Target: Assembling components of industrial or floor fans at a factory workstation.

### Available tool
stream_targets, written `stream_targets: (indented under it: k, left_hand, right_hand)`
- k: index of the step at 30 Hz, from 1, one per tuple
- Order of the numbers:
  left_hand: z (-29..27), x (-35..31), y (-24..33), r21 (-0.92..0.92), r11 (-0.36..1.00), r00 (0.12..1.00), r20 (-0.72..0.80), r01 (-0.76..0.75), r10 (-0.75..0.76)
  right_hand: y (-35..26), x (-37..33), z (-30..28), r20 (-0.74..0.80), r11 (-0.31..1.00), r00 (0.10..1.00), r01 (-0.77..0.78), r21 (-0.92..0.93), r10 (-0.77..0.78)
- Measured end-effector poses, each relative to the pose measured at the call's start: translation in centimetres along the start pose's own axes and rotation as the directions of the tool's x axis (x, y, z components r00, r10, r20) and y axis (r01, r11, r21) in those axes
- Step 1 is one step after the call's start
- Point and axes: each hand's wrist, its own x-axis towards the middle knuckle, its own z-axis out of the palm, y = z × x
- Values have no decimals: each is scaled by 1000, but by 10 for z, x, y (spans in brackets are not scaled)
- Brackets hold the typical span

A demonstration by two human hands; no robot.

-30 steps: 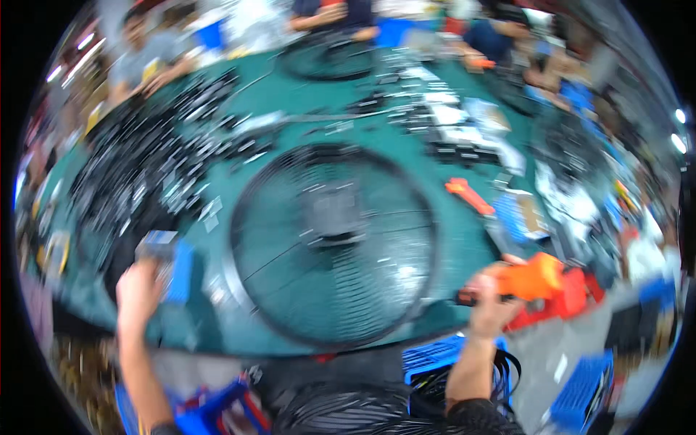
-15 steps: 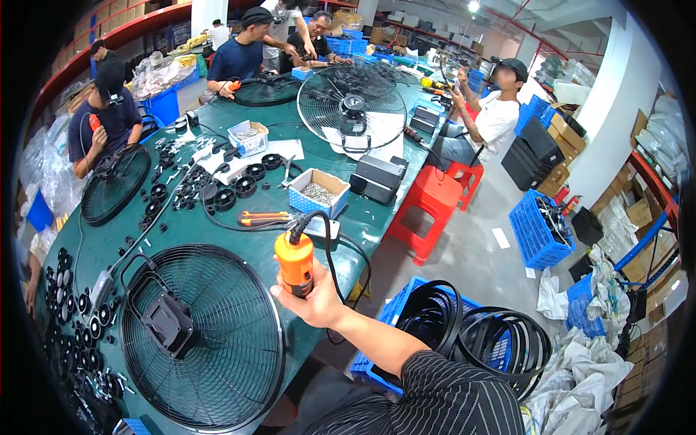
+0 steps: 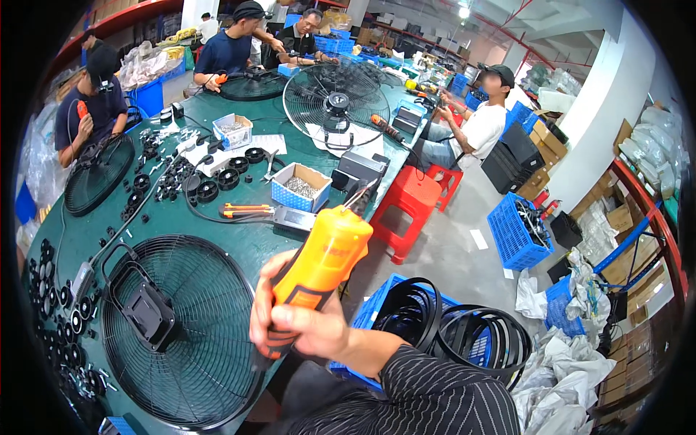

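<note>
My right hand (image 3: 308,330) is wrapped round an orange and black electric screwdriver (image 3: 330,243), raised close to the camera over the table's near edge. It tilts, with the orange end up and right and the black end down and left, slightly blurred. To the left of the hand, a round black fan (image 3: 210,312) lies on the green table, its wire guard, motor housing (image 3: 151,312) and carry handle facing up. Behind the screwdriver are a blue-patterned box of screws (image 3: 297,196) and an orange-handled hand tool (image 3: 246,211). My left hand is out of view.
Black knobs and wheel-like parts (image 3: 72,319) cover the table's left side. A blue crate (image 3: 377,308) of black rings stands right of the table, with red stools (image 3: 406,210) beyond. Co-workers sit around the far table, several at other fans (image 3: 336,101).
My right hand has brought the electric screwdriver closer to the camera and tilted it, so more of its length shows. The whole view has shifted a little, moving the scene left.
</note>
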Motion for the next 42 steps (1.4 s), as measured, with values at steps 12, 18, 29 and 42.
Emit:
stream_targets:
  k: [12, 18, 29, 42]
  left_hand:
    - [111, -48, 79, -659, 740, 991, 107, 135, -86]
    - [109, -46, 71, -582, 809, 987, 163, 84, 14]
    - [108, -32, 90, -585, 804, 964, 258, 106, 60]
    - [107, -25, 102, -607, 790, 978, 204, 86, 51]
  right_hand:
    - [40, -38, 53, 62, 958, 992, -125, 258, 112]
    - [44, -38, 49, 19, 960, 992, -125, 251, 124]
    - [45, -41, 40, 83, 943, 983, -181, 281, 164]
    - [42, -41, 38, 85, 945, 979, -201, 257, 185]
